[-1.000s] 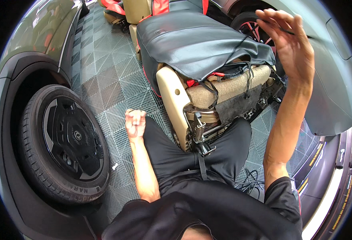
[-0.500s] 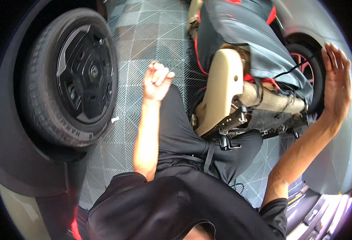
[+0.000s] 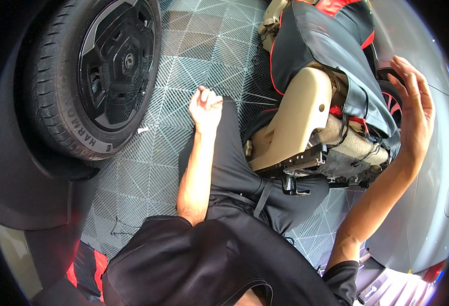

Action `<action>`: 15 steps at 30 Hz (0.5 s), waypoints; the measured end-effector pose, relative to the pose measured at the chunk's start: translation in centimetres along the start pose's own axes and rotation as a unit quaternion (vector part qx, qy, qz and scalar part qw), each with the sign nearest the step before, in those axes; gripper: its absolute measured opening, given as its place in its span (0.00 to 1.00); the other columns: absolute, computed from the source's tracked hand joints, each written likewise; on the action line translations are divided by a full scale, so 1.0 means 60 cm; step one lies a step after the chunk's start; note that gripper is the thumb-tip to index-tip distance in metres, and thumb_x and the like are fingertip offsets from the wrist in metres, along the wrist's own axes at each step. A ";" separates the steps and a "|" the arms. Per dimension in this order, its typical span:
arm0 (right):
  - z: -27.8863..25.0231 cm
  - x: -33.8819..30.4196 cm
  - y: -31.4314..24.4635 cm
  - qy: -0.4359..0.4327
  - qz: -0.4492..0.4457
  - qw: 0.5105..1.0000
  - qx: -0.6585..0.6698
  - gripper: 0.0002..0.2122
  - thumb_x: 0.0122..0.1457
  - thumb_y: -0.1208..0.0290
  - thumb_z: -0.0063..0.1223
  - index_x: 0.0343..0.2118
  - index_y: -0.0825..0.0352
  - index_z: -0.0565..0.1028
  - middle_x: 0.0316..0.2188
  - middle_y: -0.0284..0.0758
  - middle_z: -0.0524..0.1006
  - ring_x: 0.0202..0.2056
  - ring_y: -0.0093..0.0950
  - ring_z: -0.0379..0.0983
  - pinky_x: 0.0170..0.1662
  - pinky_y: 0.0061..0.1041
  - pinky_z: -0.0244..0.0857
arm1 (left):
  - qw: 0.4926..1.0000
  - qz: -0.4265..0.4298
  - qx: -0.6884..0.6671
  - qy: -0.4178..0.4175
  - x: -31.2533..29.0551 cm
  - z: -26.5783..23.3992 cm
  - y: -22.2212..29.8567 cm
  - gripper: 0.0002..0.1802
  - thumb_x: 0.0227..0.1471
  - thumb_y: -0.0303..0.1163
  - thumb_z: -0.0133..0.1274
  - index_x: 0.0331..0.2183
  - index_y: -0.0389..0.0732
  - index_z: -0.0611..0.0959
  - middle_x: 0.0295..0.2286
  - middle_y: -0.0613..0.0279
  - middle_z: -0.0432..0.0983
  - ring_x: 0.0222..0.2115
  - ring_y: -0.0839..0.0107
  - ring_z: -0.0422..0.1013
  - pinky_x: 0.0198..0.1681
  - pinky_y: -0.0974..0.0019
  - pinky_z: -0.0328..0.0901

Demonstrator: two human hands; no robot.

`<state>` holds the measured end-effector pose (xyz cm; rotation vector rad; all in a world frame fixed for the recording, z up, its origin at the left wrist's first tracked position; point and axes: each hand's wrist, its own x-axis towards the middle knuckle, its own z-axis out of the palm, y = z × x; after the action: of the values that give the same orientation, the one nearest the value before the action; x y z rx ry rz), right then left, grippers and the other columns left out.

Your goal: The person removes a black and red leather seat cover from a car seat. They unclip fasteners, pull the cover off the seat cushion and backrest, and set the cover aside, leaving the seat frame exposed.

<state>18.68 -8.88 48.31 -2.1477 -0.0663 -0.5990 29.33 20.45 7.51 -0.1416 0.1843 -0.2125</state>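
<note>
From my remote view, the car seat lies toward two o'clock, tilted so that its metal rail faces the person's lap. A seat cover drapes over it, and I judge the step in hand to be work on this cover, caught between grips. Any hold on the thin black ties hanging at its edge would call for a fine pinch, with care around the rail.

The left hand, at eleven o'clock, has its fingers mostly curled in; I cannot tell whether they close on anything. The right hand, between two and three o'clock, is spread with fingers nearly straight, and I see nothing in it, though a thin cord could escape me.

The cover looks like smooth, leathery black material with red piping. Under it I see rounded, hard beige plastic and a fuzzy tan cushion. A bent black lever sits at four o'clock.

Farther out, ribbed grey floor tiles spread around. A treaded wheel stands at ten o'clock, and a glossy grey car body curves past three.
</note>
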 end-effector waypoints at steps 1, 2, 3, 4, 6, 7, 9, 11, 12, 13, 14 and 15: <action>0.020 -0.001 -0.005 -0.013 -0.005 1.000 -0.019 0.15 0.71 0.66 0.50 0.50 0.72 0.79 0.51 0.39 0.81 0.54 0.27 0.76 0.59 0.28 0.67 | 0.986 -0.073 0.091 -0.119 0.011 -0.010 0.031 0.21 0.70 0.42 0.43 0.47 0.36 0.81 0.12 0.76 0.56 0.10 0.81 0.51 0.18 0.74 0.54; 0.027 -0.006 0.003 -0.045 -0.014 0.998 -0.038 0.14 0.71 0.67 0.51 0.49 0.71 0.80 0.49 0.37 0.81 0.52 0.24 0.76 0.59 0.27 0.66 | 0.973 -0.157 0.137 -0.103 0.007 0.011 0.032 0.23 0.70 0.43 0.43 0.50 0.35 0.80 0.11 0.76 0.55 0.09 0.81 0.50 0.15 0.75 0.50; 0.027 -0.012 0.007 -0.056 0.004 0.998 -0.026 0.12 0.69 0.70 0.54 0.48 0.71 0.80 0.48 0.37 0.81 0.52 0.24 0.75 0.59 0.27 0.65 | 0.949 -0.239 0.181 -0.093 0.006 0.039 0.030 0.25 0.70 0.44 0.43 0.53 0.33 0.79 0.10 0.76 0.53 0.09 0.82 0.49 0.12 0.75 0.47; 0.040 -0.008 0.012 -0.081 0.003 0.997 -0.006 0.11 0.67 0.71 0.55 0.47 0.71 0.80 0.48 0.36 0.81 0.53 0.24 0.75 0.59 0.27 0.65 | 0.939 -0.246 0.213 -0.110 0.010 0.035 0.071 0.27 0.70 0.45 0.43 0.56 0.31 0.77 0.09 0.76 0.51 0.09 0.82 0.48 0.14 0.74 0.49; 0.072 -0.015 0.028 -0.121 0.008 0.992 0.046 0.09 0.65 0.75 0.58 0.46 0.71 0.80 0.48 0.36 0.81 0.53 0.24 0.74 0.60 0.26 0.64 | 0.946 -0.150 0.234 -0.167 0.006 0.051 0.089 0.25 0.70 0.43 0.45 0.54 0.31 0.78 0.09 0.77 0.51 0.10 0.83 0.48 0.23 0.74 0.54; 0.088 -0.023 0.038 -0.128 0.004 0.991 0.037 0.08 0.64 0.77 0.58 0.45 0.71 0.79 0.46 0.34 0.81 0.50 0.22 0.75 0.57 0.25 0.66 | 0.951 -0.115 0.224 -0.179 -0.008 0.075 0.076 0.24 0.70 0.42 0.46 0.52 0.31 0.80 0.09 0.77 0.51 0.11 0.83 0.49 0.26 0.73 0.56; 0.115 -0.033 0.032 -0.155 0.044 0.985 0.062 0.08 0.64 0.77 0.58 0.45 0.71 0.79 0.44 0.32 0.81 0.47 0.21 0.76 0.54 0.24 0.68 | 0.984 -0.039 0.079 -0.156 -0.026 0.093 0.050 0.19 0.70 0.40 0.47 0.47 0.34 0.82 0.10 0.77 0.52 0.12 0.83 0.49 0.29 0.73 0.57; 0.154 -0.041 0.042 -0.211 0.061 0.975 0.026 0.10 0.63 0.74 0.60 0.46 0.71 0.79 0.41 0.31 0.81 0.44 0.20 0.77 0.50 0.24 0.70 | 0.990 0.033 -0.009 -0.134 -0.031 0.093 0.029 0.15 0.69 0.38 0.47 0.45 0.39 0.83 0.12 0.78 0.55 0.13 0.82 0.50 0.33 0.72 0.61; 0.164 -0.044 0.036 -0.251 0.001 0.967 -0.042 0.12 0.62 0.72 0.62 0.46 0.70 0.79 0.41 0.32 0.82 0.43 0.22 0.77 0.51 0.26 0.70 | 0.991 0.034 0.006 -0.128 -0.034 0.099 0.016 0.14 0.69 0.38 0.47 0.46 0.41 0.83 0.15 0.77 0.61 0.17 0.81 0.57 0.37 0.70 0.63; 0.181 -0.052 0.053 -0.283 0.000 0.957 -0.067 0.12 0.61 0.70 0.63 0.45 0.69 0.80 0.40 0.33 0.82 0.43 0.24 0.78 0.51 0.27 0.71 | 0.992 0.037 0.022 -0.123 -0.036 0.108 0.009 0.14 0.69 0.38 0.47 0.46 0.42 0.83 0.18 0.77 0.66 0.22 0.79 0.64 0.40 0.67 0.65; 0.198 -0.063 0.061 -0.286 -0.008 0.954 -0.093 0.12 0.60 0.69 0.63 0.44 0.69 0.80 0.40 0.35 0.83 0.43 0.27 0.79 0.50 0.28 0.71 | 0.992 0.066 0.057 -0.087 -0.042 0.142 0.004 0.14 0.69 0.38 0.47 0.48 0.43 0.82 0.24 0.74 0.72 0.29 0.76 0.68 0.45 0.63 0.66; 0.209 -0.080 0.065 -0.288 -0.009 0.950 -0.119 0.13 0.60 0.67 0.64 0.44 0.69 0.80 0.41 0.37 0.83 0.44 0.30 0.80 0.50 0.29 0.72 | 0.991 0.090 0.093 -0.046 -0.057 0.167 -0.002 0.15 0.69 0.38 0.47 0.50 0.44 0.81 0.30 0.72 0.77 0.37 0.73 0.72 0.51 0.59 0.66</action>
<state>20.41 -0.74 37.06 -2.4974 -0.3466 0.0339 28.00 22.27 17.84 0.0506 0.0840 -0.0418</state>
